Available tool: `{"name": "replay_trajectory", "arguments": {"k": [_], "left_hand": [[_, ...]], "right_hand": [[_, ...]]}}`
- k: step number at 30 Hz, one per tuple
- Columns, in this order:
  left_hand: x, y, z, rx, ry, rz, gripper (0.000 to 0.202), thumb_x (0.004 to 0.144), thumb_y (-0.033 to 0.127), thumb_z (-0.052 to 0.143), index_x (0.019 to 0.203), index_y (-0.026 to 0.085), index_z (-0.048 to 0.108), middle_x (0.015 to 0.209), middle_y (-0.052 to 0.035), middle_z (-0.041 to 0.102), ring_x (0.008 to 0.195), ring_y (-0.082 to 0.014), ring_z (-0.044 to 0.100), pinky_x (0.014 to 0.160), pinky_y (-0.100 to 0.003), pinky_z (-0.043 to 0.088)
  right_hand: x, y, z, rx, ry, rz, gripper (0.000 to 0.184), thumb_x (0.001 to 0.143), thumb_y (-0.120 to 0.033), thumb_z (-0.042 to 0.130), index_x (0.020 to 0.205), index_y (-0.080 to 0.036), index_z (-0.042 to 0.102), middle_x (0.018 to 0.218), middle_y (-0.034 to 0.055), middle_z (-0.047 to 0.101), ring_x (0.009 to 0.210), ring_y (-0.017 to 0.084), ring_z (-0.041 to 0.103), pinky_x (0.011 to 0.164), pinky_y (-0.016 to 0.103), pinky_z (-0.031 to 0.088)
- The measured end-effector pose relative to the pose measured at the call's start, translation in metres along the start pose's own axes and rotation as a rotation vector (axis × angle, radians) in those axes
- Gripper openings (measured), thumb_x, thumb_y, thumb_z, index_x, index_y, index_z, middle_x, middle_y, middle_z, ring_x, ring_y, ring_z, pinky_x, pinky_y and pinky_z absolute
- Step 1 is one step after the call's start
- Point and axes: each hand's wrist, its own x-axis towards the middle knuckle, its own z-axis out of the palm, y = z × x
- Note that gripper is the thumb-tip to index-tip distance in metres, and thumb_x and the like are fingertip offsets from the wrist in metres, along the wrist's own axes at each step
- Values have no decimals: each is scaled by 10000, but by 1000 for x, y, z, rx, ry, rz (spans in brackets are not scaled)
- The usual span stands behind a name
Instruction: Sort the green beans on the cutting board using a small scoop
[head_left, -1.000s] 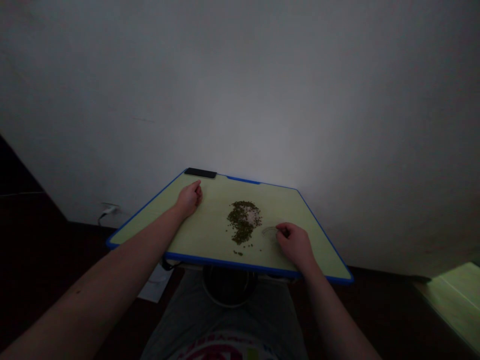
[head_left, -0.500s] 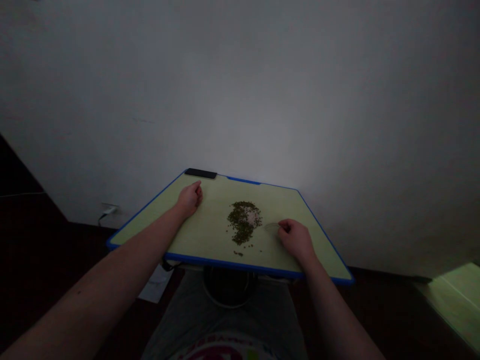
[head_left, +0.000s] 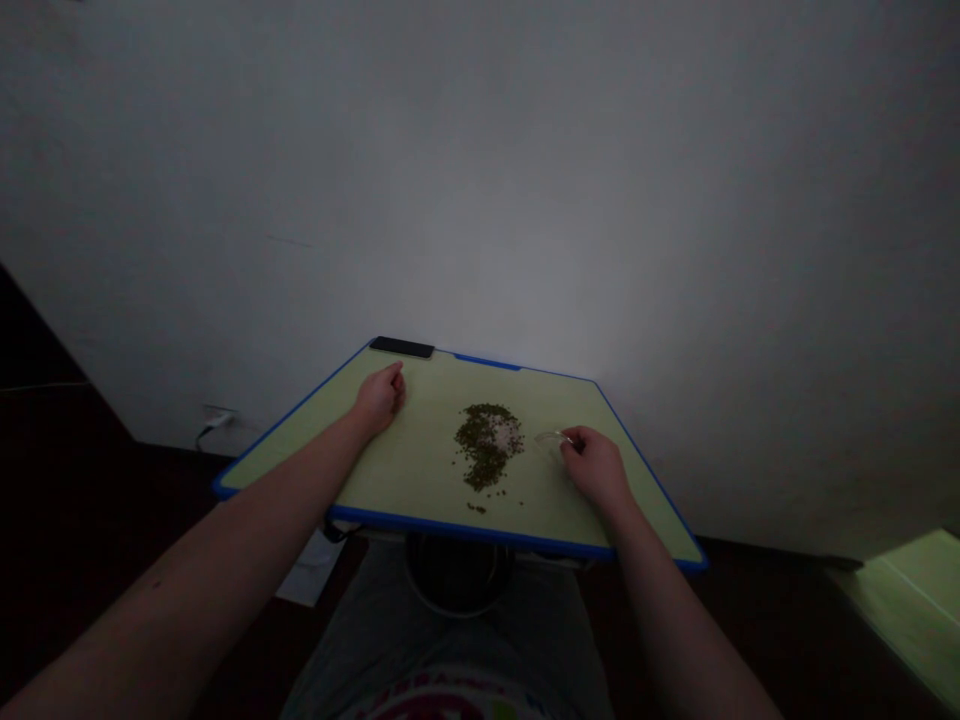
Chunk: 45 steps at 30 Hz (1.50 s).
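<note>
Clear plastic spoon [head_left: 551, 437] held by right hand [head_left: 596, 468] near green seeds [head_left: 484, 450].

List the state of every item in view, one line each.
Left hand: loosely closed, resting on the board
Right hand: pinching the clear spoon-like piece
Clear spoon-like piece: held beside the seeds
Green seeds: heaped loosely, a few scattered
White granules: lying among the seeds
Green blue-rimmed board: bearing the seeds
Black phone: lying at the far edge
</note>
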Motion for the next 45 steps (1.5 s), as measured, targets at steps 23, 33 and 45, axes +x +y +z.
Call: {"name": "replay_trajectory", "arguments": {"k": [23,33,45], "left_hand": [[-4,2,4,-17,13,16,338,702,362,471,464,196,297,347,65,254,272,-57,228,297,-222,104],[-7,5,7,13,10,8,345,705,371,468,462,195,298,348,66,250,274,-57,231,298,-220,113],[-16,23,14,-79,-77,267,368,710,294,503,427,170,303,372,57,255,314,-39,243,326,-196,170]], "right_hand": [[13,8,11,-46,-17,33,222,675,-216,475,818,-174,639,749,52,660,667,150,579,610,239,400],[-3,8,7,123,-35,28,235,670,-259,468,816,-174,632,697,24,646,611,126,564,578,221,402],[5,11,11,44,27,65,237,675,-248,464,807,-163,643,725,38,648,639,136,560,589,225,388]]}}
